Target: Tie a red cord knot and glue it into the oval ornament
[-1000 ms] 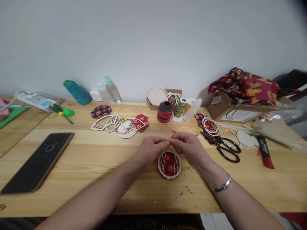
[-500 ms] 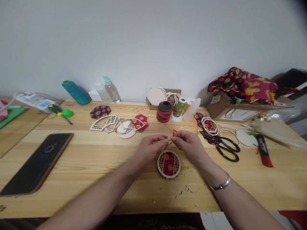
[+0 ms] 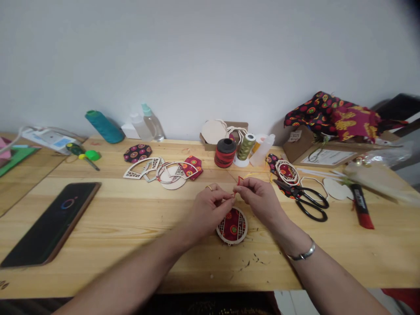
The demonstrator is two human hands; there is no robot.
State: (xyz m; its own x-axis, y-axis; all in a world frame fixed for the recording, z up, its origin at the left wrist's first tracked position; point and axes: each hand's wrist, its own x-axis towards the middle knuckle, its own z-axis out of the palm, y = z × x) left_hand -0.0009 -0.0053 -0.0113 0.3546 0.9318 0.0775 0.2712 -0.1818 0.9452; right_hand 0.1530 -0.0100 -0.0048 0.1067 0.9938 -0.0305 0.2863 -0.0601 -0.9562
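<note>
A round wooden lattice ornament with red patterned fabric (image 3: 233, 225) lies on the wooden table (image 3: 131, 227) in front of me. A thin red cord (image 3: 239, 180) rises from its top edge. My left hand (image 3: 210, 209) and my right hand (image 3: 259, 197) meet just above the ornament, both pinching this cord between thumb and forefinger. A ring shows on the left hand and a silver bracelet (image 3: 303, 253) on the right wrist.
Black scissors (image 3: 306, 197) lie right of my hands beside another fabric ornament (image 3: 286, 170). Thread spools (image 3: 225, 152) and small bottles stand behind. Wooden fan cut-outs (image 3: 154, 168) lie left of centre, a phone (image 3: 52, 221) at the left, a red marker (image 3: 361, 205) and patterned cloth (image 3: 331, 111) at the right.
My left hand has rolled over the ornament's left side, turning its knuckles up, and the pinch on the cord has shifted slightly. The ornament stays on the table.
</note>
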